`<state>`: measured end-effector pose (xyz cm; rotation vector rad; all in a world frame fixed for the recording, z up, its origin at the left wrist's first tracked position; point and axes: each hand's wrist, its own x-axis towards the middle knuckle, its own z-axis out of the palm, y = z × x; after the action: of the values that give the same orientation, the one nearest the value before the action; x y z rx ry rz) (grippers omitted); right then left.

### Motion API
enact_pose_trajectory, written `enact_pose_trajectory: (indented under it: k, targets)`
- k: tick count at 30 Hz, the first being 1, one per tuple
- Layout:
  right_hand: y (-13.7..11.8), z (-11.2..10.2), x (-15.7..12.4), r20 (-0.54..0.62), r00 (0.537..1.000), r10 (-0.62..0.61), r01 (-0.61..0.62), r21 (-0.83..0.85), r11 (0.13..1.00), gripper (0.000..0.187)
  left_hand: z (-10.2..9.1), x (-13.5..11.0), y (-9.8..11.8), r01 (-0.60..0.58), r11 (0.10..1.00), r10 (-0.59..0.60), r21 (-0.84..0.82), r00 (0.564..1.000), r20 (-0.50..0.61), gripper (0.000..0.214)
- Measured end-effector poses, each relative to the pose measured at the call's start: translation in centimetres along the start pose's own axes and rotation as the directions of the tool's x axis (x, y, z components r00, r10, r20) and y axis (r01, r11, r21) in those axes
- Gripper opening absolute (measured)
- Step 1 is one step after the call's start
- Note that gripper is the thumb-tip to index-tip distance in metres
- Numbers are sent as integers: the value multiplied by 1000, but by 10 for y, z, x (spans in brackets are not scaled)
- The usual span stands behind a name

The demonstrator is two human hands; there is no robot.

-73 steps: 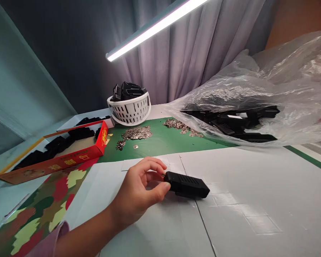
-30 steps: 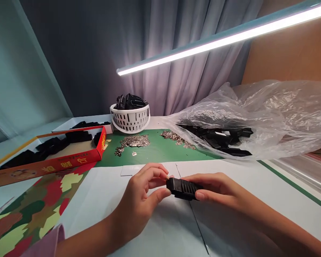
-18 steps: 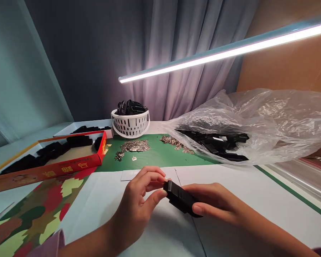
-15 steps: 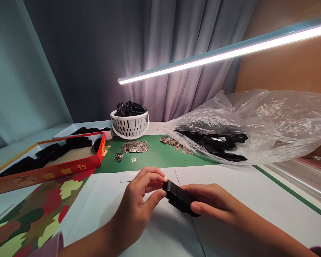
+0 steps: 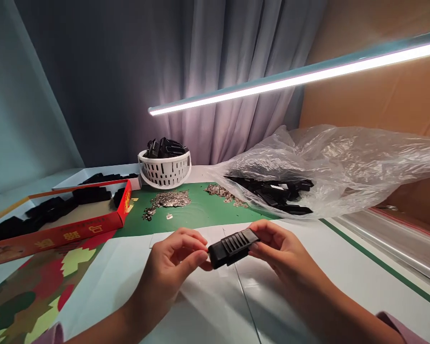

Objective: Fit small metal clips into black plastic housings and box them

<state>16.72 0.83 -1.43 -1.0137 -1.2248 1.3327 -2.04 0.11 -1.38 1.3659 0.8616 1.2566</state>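
A black plastic casing [image 5: 232, 247] with a ribbed upper face is held slightly tilted above the white work surface. My right hand [image 5: 277, 246] is closed on its right end, thumb in front and fingers behind. My left hand [image 5: 175, 255] is in a pinch at the casing's left end, its fingertips right against it. Whatever lies between those fingertips is too small and hidden to make out. Beyond the hands lie a pile of small metal pieces [image 5: 172, 198] and a single metal piece [image 5: 169, 216] on the green mat [image 5: 197, 215].
A white basket [image 5: 165, 172] of black parts stands at the back. To the left are a red box [image 5: 93, 229] and a white tray [image 5: 71, 179] with black parts. A clear plastic bag [image 5: 344, 157] with black parts lies right. A tube light [image 5: 290, 79] hangs above.
The casing has turned, so its ribbed face now shows and its right end points up. My right hand has risen with it. The view has shifted slightly right.
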Motion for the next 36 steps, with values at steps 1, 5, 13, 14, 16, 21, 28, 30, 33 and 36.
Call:
enact_pose_trajectory:
  k: [1, 5, 13, 14, 16, 21, 28, 30, 33, 36]
  targets:
    - [0, 0, 0, -5, 1000, 14, -14, 23, 1000, 34, 1, 0, 0, 0, 1000, 0, 9, 1000, 8, 10]
    - [0, 2, -2, -2, 998, 62, -62, 44, 997, 34, 1, 0, -1, -2, 996, 3, 93, 1000, -11, 16]
    - [4, 7, -5, 82, 987, 135, -151, 225, 963, 29, -3, 5, -1, 63, 961, -50, 270, 997, -52, 21]
    - [4, 7, -5, 85, 987, 135, -151, 229, 962, 29, -3, 5, -1, 71, 959, -60, 275, 997, -46, 21]
    - [4, 7, -5, 87, 986, 140, -156, 215, 964, 29, -3, 5, -1, 79, 956, -73, 281, 997, -31, 22]
    - [3, 7, -5, 66, 985, 160, -170, 197, 965, 30, -2, 5, -2, 91, 962, -83, 259, 996, -42, 21]
    - [0, 10, -5, 12, 983, 181, -177, 258, 950, 28, -6, 9, -6, 120, 969, -104, 218, 991, -81, 28]
    - [-1, 10, -5, -1, 984, 180, -173, 273, 946, 30, -7, 9, -8, 97, 980, -94, 176, 995, -22, 27]
    - [-2, 11, -5, 10, 982, 190, -184, 294, 938, 30, -7, 8, -10, 104, 985, -109, 140, 994, 27, 21]
    - [-4, 12, -5, 35, 975, 219, -219, 311, 925, 28, -6, 8, -9, 118, 981, -118, 152, 993, -4, 19]
